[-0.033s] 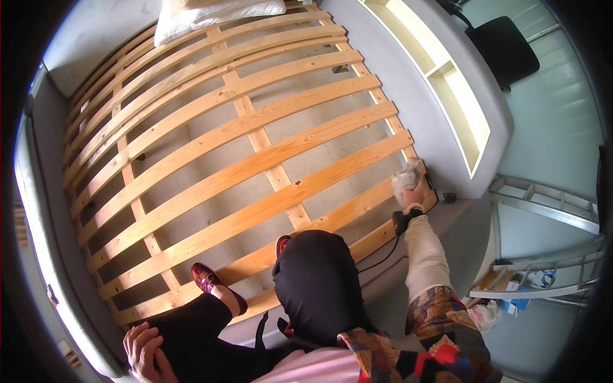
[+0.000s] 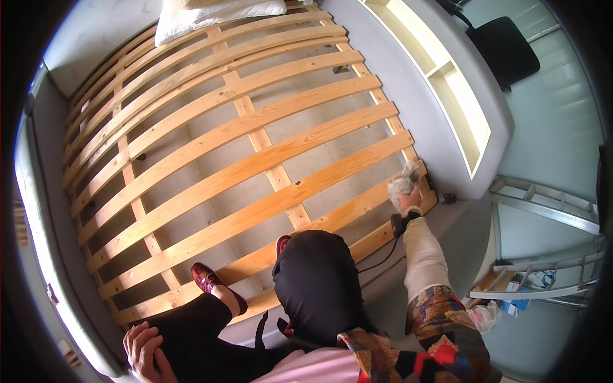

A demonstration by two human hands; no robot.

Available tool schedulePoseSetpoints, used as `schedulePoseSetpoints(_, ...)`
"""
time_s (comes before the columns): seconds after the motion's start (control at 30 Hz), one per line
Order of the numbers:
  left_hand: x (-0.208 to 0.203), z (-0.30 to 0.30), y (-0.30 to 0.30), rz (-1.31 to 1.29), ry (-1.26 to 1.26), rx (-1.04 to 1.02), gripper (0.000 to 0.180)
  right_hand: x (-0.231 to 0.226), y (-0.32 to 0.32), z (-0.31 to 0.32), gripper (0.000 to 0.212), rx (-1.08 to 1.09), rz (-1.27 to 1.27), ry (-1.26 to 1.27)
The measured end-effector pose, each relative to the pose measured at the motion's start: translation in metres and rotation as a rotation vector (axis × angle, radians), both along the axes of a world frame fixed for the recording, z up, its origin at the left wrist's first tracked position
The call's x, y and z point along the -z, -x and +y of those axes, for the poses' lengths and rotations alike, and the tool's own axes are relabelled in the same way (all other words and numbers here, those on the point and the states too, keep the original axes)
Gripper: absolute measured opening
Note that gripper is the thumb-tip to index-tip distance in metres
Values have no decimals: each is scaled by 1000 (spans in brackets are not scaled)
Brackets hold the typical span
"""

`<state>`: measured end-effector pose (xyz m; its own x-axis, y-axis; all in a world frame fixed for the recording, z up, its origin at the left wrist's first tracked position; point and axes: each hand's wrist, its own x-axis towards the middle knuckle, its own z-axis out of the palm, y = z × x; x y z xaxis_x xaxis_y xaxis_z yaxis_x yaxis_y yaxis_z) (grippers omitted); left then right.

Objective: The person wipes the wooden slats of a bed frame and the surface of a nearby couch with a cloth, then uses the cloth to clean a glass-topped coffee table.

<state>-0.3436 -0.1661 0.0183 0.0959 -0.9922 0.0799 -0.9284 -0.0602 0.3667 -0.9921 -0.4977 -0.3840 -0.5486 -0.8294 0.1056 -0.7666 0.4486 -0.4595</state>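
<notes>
My right hand (image 2: 410, 199) grips a crumpled greyish-white cloth (image 2: 404, 180). The cloth lies on the right end of a wooden slat (image 2: 357, 214), close to the side rail of the bed frame. Part of the fingers is hidden by the cloth. A dark band with a black cord (image 2: 386, 256) sits at my right wrist. At the lower left, my left hand (image 2: 145, 351) rests on my black-clad leg, with its fingers laid out and nothing in them.
A grey padded side (image 2: 408, 70) with cream shelf compartments (image 2: 456, 96) borders the slats on the right. White bedding (image 2: 220, 16) lies at the far end. A black chair (image 2: 504, 51) and metal ladder-like racks (image 2: 543, 204) stand at right. My red shoes (image 2: 205, 277) are between slats.
My right hand and the cloth have shifted slightly left along the slat's end. My left hand has stayed in place.
</notes>
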Motion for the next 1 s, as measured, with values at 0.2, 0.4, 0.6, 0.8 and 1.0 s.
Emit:
schedulePoseSetpoints(0.2, -2, -5, 4, -11, -15, 17, 18, 31, -9, 30, 65, -221, -115, -130)
schedulePoseSetpoints(0.4, 3, -11, 7, -1, 48, 51, 18, 20, -57, 50, 69, -377, -107, -236)
schedulePoseSetpoints(0.6, 5, -7, 5, 0, 80, 66, 18, 5, -126, 69, 77, -844, -250, -597)
schedulePoseSetpoints(0.8, 6, -6, 5, 10, 78, 40, 18, -3, -164, 76, 69, -962, -249, -617)
schedulePoseSetpoints(1.0, 1, -4, 1, 4, 48, 17, 17, -72, -143, 19, 52, -354, -1009, -149)
